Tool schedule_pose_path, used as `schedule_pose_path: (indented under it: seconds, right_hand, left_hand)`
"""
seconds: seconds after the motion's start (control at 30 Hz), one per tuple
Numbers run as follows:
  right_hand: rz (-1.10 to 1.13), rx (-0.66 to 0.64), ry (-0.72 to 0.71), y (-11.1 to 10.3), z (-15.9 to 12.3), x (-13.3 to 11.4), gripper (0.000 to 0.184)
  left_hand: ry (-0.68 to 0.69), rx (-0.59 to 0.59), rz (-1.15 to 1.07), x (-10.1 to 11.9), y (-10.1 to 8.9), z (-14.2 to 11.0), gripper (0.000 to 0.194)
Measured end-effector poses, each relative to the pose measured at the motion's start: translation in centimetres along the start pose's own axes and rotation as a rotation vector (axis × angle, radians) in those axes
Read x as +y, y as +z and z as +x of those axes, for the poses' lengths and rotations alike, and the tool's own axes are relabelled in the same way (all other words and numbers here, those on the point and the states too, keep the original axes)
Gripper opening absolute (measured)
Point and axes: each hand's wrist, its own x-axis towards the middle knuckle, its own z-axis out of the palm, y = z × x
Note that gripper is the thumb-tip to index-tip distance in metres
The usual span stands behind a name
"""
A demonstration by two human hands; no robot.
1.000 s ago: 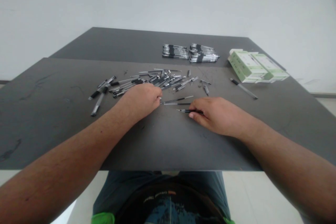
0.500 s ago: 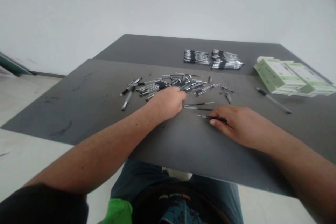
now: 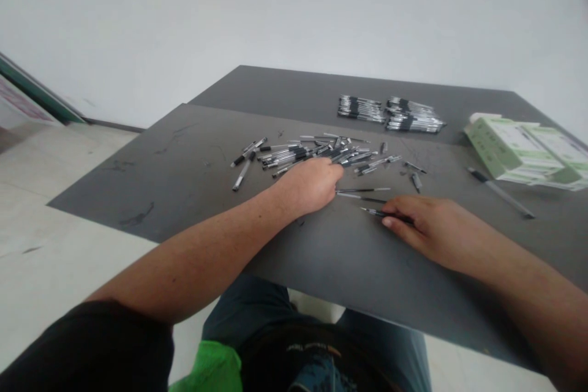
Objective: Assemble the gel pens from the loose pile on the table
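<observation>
My right hand (image 3: 422, 223) pinches an uncapped pen (image 3: 373, 212) low over the table, its pale tip pointing left. At the near edge of a loose pile of pens and pen parts (image 3: 294, 153) is my left hand (image 3: 316, 182), back upward and fingers curled downward. Whatever those fingers hold, if anything, is hidden. Between the two hands lie thin pen refills (image 3: 365, 190), roughly parallel. A pen cap (image 3: 416, 182) rests beyond my right hand, and a small dark piece (image 3: 300, 222) lies close to my left wrist.
Neat stacks of pens (image 3: 361, 108) (image 3: 413, 116) lie toward the far side of the grey table (image 3: 151, 177). Green and white boxes (image 3: 514, 147) stand at the right. A single pen (image 3: 500, 193) lies in front of them. A white wall rises behind the table.
The view has shifted, so everything on the table appears further right and slightly lower. Both hands keep nearly the same places over the table, and the pen stays in my right hand.
</observation>
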Motion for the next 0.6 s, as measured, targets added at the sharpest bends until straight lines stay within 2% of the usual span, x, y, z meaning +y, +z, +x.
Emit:
schedule_pose_path:
  seconds: [0.4, 0.6]
  right_hand:
    - [-0.007, 0.049, -0.033, 0.3, 0.0, 0.4, 0.024]
    - [-0.023, 0.045, -0.031, 0.0, 0.1, 0.1, 0.022]
  left_hand:
    - [-0.075, 0.032, -0.019, 0.7, -0.3, -0.1, 0.030]
    - [-0.162, 0.121, -0.018, 0.1, -2.5, -0.8, 0.032]
